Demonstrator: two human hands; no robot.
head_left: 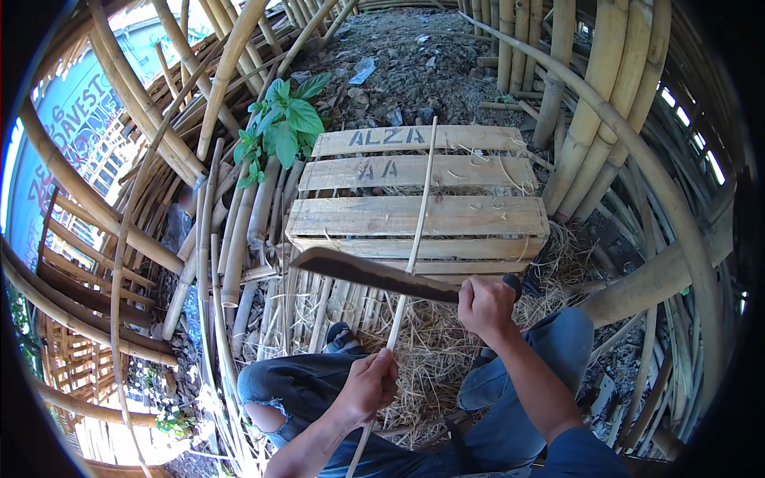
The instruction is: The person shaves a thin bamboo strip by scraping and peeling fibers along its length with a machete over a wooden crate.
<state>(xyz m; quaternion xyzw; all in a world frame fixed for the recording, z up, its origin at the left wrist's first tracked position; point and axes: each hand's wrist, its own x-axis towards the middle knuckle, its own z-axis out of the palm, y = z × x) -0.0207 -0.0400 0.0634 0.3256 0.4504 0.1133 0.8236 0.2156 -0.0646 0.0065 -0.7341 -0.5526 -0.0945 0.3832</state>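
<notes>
My left hand [370,385] is closed round a long, thin, pale bamboo strip [423,209]. The strip slants up from my lap, and its far end lies over a slatted wooden crate [414,213]. In my right hand [487,306] is the dark handle of a machete [374,275], gripped in a fist. Its broad dark blade points left and crosses over the strip, a little beyond my left hand. Whether the edge touches the strip I cannot tell. Thin curled shavings [478,155] lie on the crate's slats.
Straw-like shavings [426,374] cover the ground between my knees. Bamboo poles [239,231] lie to the left beside a leafy green plant [283,119]. Thick upright bamboo poles [610,88] stand at the right, with a long curved pole [629,143] near them. Bare soil [390,68] stretches behind the crate.
</notes>
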